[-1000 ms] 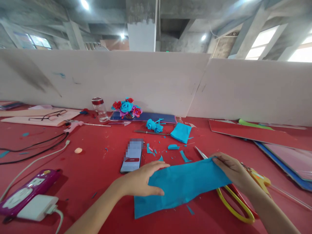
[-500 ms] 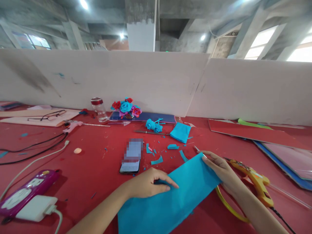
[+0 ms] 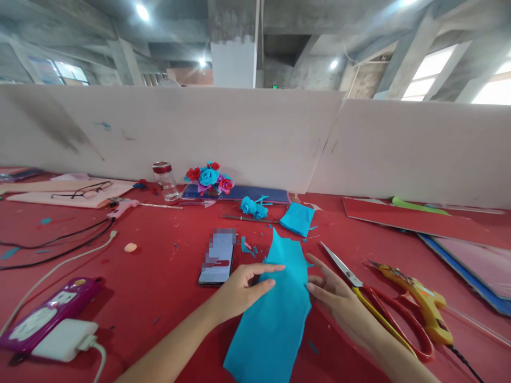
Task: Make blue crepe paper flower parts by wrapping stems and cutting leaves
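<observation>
While blue sheet [image 3: 275,319] lies over desk [image 3: 159,303], long axis running near-to-far, far end leaning right, left hand [image 3: 236,292], nearer, overlaps left edge, thumb and forefinger parted; right hand [image 3: 336,297], fingers spread, beside right edge, contact unclear.

Left hand [image 3: 239,291]: over the blue sheet [image 3: 275,319]
Right hand [image 3: 335,293]: at its right side
Bouquet [image 3: 208,177]: near the table's [image 3: 159,298] far edge

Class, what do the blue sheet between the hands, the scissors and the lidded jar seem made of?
Blue sheet: matte, softly rippled, perhaps crepe paper or thin fabric.
Scissors: shiny, silvery blades, so likely metal; smooth red and yellow handles, probably plastic.
Jar: clear, see-through wall; glass or plastic, unclear which.
</observation>
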The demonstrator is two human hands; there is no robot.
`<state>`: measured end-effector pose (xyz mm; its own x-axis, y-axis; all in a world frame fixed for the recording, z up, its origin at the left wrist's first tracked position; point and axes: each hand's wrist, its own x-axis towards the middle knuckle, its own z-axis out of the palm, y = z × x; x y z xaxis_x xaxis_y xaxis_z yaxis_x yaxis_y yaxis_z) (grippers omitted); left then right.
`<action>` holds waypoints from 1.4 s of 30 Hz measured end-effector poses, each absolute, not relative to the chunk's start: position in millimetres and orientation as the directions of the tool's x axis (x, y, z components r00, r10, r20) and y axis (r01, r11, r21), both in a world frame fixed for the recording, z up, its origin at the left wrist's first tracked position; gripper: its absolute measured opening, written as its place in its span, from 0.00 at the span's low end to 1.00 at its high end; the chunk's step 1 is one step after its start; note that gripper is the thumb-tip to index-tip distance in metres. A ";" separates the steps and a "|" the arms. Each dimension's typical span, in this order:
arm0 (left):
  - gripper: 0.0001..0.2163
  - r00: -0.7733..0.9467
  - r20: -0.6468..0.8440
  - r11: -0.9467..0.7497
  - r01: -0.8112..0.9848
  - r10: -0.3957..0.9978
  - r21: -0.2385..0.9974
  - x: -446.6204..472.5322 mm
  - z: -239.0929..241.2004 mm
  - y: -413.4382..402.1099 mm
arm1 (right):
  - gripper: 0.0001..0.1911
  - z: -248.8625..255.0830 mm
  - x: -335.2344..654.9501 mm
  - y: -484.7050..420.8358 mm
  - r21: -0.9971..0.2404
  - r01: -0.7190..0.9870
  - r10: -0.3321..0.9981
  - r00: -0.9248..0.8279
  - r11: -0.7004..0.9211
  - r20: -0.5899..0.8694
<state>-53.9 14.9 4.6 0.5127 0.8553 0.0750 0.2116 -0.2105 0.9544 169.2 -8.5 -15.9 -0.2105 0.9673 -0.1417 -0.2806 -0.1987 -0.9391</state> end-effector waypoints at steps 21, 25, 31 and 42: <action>0.09 0.303 0.351 -0.450 0.376 0.886 0.810 -53.1 42.5 12.5 | 0.15 53.0 159.5 -10.3 -0.789 0.572 0.971 -0.064 0.225 0.231; 0.10 0.312 0.364 -0.468 0.398 0.878 0.789 -51.2 59.9 8.5 | 0.14 70.5 167.8 -8.2 -0.760 0.595 0.952 -0.288 0.261 0.102; 0.23 0.557 -0.078 0.071 0.034 0.827 0.997 -40.8 35.1 15.7 | 0.16 50.4 173.0 19.4 -0.985 0.131 0.920 -0.358 -0.116 -0.156; 0.20 0.006 0.070 -0.070 0.188 0.998 0.980 -19.7 -22.6 23.7 | 0.10 -8.2 148.3 15.0 -0.855 -0.327 0.902 -0.299 -0.402 -0.310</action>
